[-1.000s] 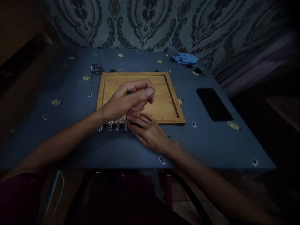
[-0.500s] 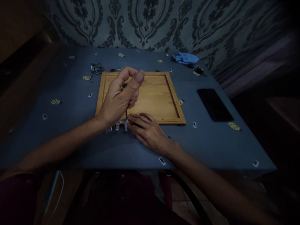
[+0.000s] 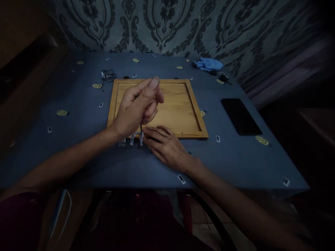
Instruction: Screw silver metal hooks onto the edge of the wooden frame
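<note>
My left hand [image 3: 140,104] is closed around a screwdriver, its handle mostly hidden in the fingers. The thin screwdriver shaft [image 3: 141,128] points down at a row of small shiny hooks [image 3: 132,140] on the near edge of a framed wooden board [image 3: 178,104]. My right hand [image 3: 164,144] lies with its fingers stretched out over that near edge. Its fingertips are beside the rightmost hook [image 3: 141,139], and whether they press on it cannot be made out.
A dark phone [image 3: 240,116] lies to the right on the blue patterned tablecloth [image 3: 78,146]. A blue cloth [image 3: 208,64] and a small dark object [image 3: 222,77] are at the back right. Shiny metal pieces [image 3: 108,75] sit behind the board's left corner.
My left hand has turned a little around the screwdriver, its fingers now showing further to the right and the handle more covered. The right hand and the board have stayed in place.
</note>
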`<move>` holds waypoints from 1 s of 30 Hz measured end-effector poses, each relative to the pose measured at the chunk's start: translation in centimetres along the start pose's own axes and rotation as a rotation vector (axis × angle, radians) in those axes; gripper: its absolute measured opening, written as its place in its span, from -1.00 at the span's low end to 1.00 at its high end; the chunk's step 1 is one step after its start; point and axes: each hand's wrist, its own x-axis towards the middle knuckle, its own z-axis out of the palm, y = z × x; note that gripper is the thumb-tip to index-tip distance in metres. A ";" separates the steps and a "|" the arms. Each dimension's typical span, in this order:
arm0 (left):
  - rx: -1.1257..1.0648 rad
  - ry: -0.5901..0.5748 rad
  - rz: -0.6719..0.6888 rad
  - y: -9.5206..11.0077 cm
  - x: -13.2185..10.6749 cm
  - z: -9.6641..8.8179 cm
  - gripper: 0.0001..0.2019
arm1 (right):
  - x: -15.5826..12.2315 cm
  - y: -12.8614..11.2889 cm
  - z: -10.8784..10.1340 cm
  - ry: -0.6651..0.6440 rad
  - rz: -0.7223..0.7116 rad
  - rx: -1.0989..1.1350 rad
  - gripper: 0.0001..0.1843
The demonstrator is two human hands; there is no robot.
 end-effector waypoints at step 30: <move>0.039 0.115 0.022 0.5 -0.1 0.1 -0.58 | 0.1 -0.1 -0.2 -0.037 0.019 0.008 -0.65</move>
